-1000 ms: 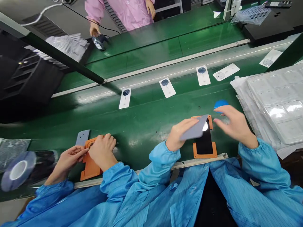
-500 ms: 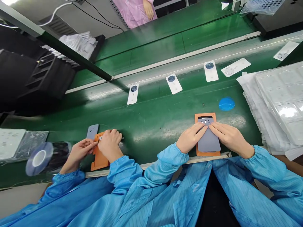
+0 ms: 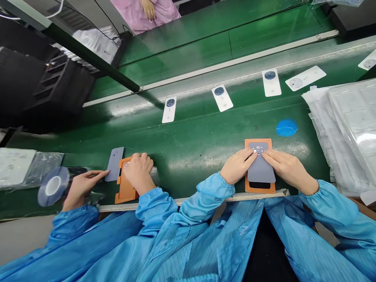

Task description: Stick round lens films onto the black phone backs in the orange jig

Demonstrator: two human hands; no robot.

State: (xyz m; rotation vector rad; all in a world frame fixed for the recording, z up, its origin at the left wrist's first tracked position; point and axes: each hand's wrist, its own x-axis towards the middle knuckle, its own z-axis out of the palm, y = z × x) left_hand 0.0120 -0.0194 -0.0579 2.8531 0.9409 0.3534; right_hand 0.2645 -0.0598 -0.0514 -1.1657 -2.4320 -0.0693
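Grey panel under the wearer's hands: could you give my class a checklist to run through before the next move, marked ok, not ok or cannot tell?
1. Left hand touching the grey panel: ok, fingertips near its holes.
2. Right hand touching it too: ok, from the opposite side.
3. Panel covering the whole dark surface inside the orange frame: not ok, a strip shows at the near end.
4. Blue disc apart from the frame: ok, it lies beyond and to the right.
5. Panel's underside clean: cannot tell, it is hidden.
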